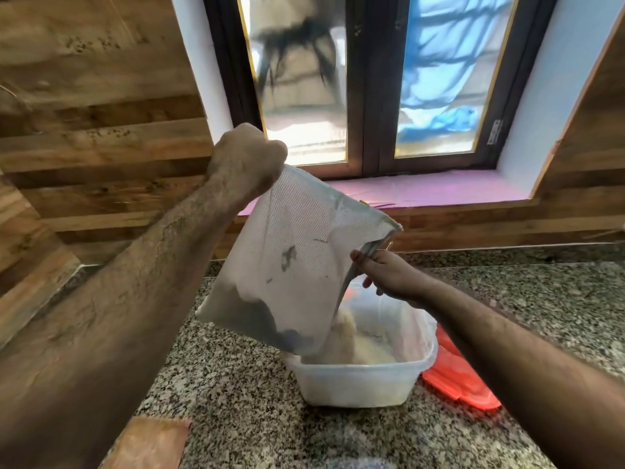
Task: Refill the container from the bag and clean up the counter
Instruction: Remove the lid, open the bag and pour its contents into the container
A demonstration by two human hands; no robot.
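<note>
1. Closest to me, a tan board corner (148,441) pokes in at the bottom edge of the granite counter (236,401).
2. Just past that sits the translucent container (358,384), open, with a pale heap of powdery stuff inside. An orange lid (456,374) lies flat on the counter, touching the container's right side.
3. The white mesh bag (297,265) hangs over the container, long axis tilted: top corner up-left, mouth pointing down-right into the container. Contents look to be spilling in, though it's blurry there.
4. My right hand (389,272) pinches the bag's edge by the mouth, fingers curled on the fabric.
5. My left hand (247,157) is fisted tight round the bag's raised corner, holding it high.
6. Farthest back: pink sill (422,187) and dark-framed window (368,79).
</note>
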